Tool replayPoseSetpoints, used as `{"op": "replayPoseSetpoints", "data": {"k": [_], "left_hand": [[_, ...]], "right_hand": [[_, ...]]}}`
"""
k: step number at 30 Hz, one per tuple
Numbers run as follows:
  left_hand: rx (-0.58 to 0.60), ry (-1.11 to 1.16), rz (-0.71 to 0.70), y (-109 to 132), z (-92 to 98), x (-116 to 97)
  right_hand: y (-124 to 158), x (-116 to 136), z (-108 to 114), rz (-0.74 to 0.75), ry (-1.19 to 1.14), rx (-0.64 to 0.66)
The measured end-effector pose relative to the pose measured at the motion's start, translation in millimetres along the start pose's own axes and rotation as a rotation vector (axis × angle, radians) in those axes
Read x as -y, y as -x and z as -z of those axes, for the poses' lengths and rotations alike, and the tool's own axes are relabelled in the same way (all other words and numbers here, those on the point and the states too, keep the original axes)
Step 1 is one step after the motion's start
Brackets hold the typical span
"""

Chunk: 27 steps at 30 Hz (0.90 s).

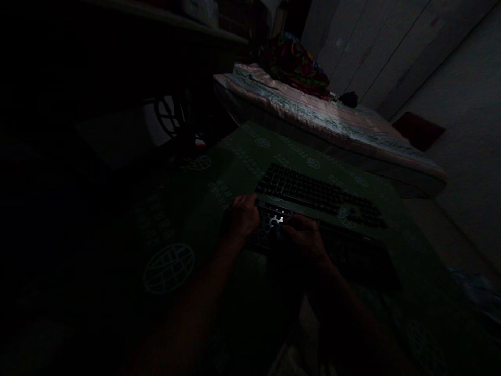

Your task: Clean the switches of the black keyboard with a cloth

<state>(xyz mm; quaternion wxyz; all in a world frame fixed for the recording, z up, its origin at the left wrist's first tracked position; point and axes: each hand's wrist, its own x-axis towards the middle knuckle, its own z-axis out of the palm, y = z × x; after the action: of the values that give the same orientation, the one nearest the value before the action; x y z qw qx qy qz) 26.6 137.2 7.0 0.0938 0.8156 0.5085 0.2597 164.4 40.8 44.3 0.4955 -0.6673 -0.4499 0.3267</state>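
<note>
Near keyboard (352,256) under your hands, mid green mat (250,156), long axis left to right. Lit bare patch (270,218) at its left end, between both hands. Your left hand (240,216) on left end, right hand (303,237) just right of patch, equally near. Both curled; too dark, cannot tell either grip. Second keyboard (317,190) just behind, parallel. Count: two keyboards. Bed (332,122) beyond mat's far edge.
</note>
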Motion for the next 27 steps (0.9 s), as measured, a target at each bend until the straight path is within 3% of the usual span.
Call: {"op": "replayPoseSetpoints", "data": {"k": [12, 20, 27], "left_hand": [[0.009, 0.01, 0.013, 0.7, 2.8, -2.6], [-0.009, 0.001, -0.01, -0.7, -1.5, 1.1], [-0.01, 0.002, -0.001, -0.7, -3.0, 0.9]], "right_hand": [[38.2, 9.3, 23.3, -0.165, 0.04, 0.057], [21.4, 2.2, 21.2, -0.08, 0.043, -0.055], [16.4, -0.8, 9.5, -0.016, 0.033, -0.007]]}}
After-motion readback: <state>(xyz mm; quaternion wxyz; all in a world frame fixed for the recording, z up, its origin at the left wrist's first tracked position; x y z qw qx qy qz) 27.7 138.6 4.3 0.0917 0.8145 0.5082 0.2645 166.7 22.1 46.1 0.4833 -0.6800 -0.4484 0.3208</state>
